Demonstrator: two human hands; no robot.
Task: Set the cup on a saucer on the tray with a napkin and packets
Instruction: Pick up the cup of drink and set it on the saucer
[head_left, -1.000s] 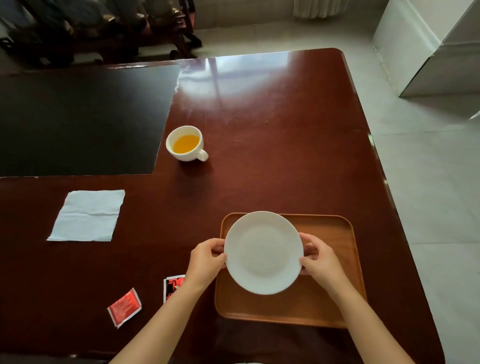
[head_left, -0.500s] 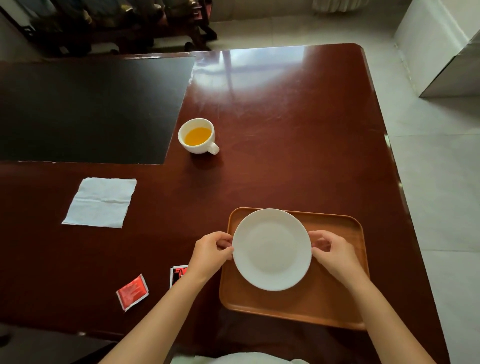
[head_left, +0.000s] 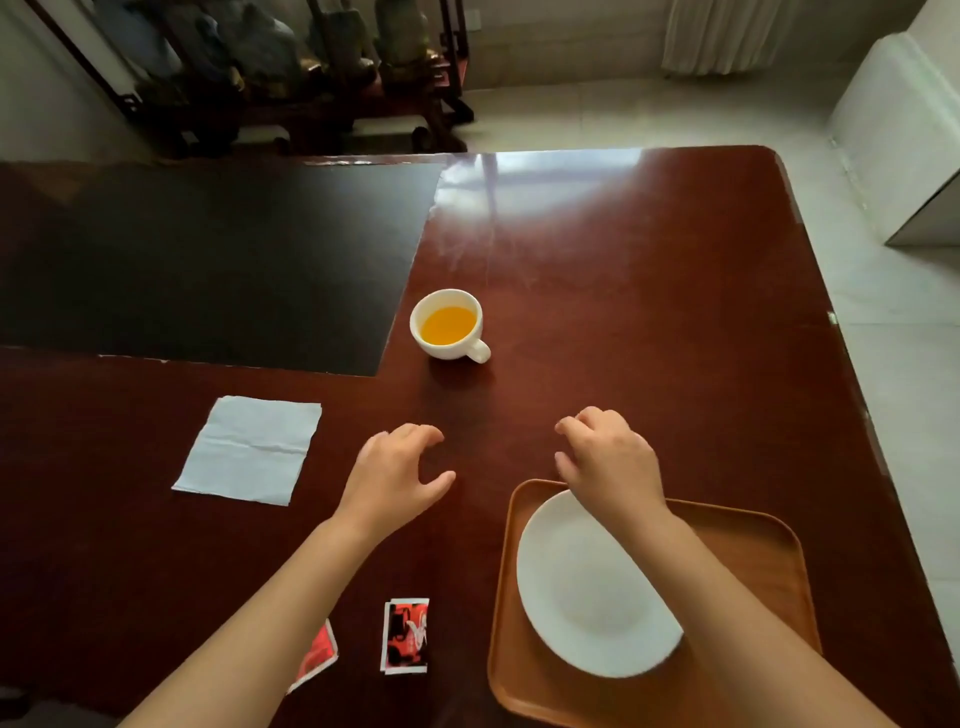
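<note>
A white saucer (head_left: 587, 597) lies on the brown tray (head_left: 763, 561) at the near right; my right forearm crosses over it. A white cup (head_left: 449, 325) of orange liquid stands on the table beyond both hands, handle toward the near right. My left hand (head_left: 395, 475) and my right hand (head_left: 608, 460) hover over the table between tray and cup, fingers spread, holding nothing. A white napkin (head_left: 252, 449) lies flat at the left. Two red packets sit near the front edge: one (head_left: 408, 636) left of the tray, the other (head_left: 317, 657) partly hidden by my left forearm.
The dark red wooden table (head_left: 649, 312) has a black inset panel (head_left: 208, 260) at the far left. Its right edge drops to a tiled floor. Dark furniture stands beyond the far edge, a white cabinet (head_left: 898, 135) at the far right.
Both hands have let go of the saucer, which now rests on the tray, and have moved forward over the table toward the cup. The view has tilted up.
</note>
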